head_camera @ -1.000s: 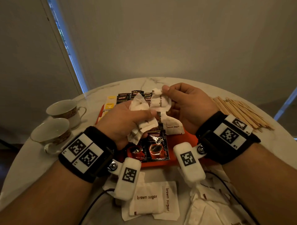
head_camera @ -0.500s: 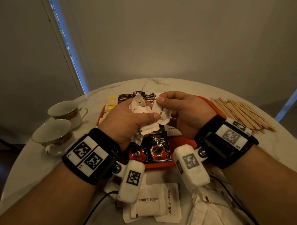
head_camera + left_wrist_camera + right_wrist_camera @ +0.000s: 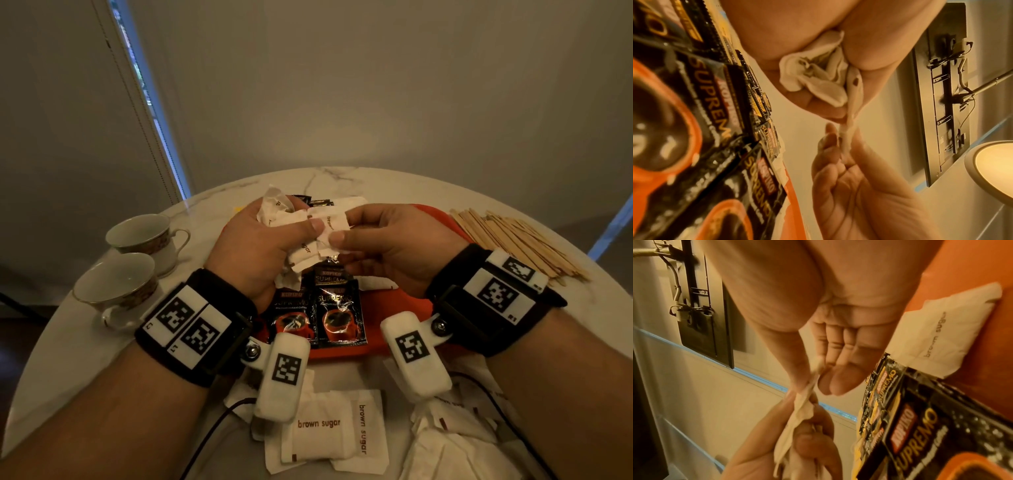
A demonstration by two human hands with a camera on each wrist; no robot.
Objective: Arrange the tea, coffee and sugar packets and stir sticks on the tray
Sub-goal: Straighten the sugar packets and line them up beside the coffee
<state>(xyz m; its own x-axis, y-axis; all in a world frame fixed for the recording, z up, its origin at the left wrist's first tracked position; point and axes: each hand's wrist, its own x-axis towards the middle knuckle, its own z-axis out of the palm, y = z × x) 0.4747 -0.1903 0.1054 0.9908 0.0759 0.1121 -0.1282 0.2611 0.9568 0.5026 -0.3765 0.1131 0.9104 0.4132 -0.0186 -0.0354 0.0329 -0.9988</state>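
My left hand [image 3: 303,226] grips a crumpled bunch of white brown sugar packets [image 3: 301,255] above the orange tray [image 3: 407,301]. My right hand [image 3: 345,229] pinches the edge of one packet [image 3: 330,222] at that bunch, thumb against forefinger. The left wrist view shows the bunch [image 3: 818,78] in my left palm, with my right fingertips [image 3: 830,139] on a twisted end. Black coffee sachets [image 3: 337,315] lie in rows on the tray under both hands. One sugar packet [image 3: 941,331] lies flat on the tray beside them. Wooden stir sticks [image 3: 513,243] are piled on the table at the right.
Two teacups [image 3: 140,233] [image 3: 114,281] stand at the table's left edge. Loose brown sugar packets [image 3: 322,431] lie on the marble in front of the tray, with more [image 3: 455,445] at the front right. Cables run from the wrist cameras across the near edge.
My right hand has brought its packet in against the bunch in my left hand, so the hands now meet thumb to thumb. Both hands sit slightly higher over the tray.
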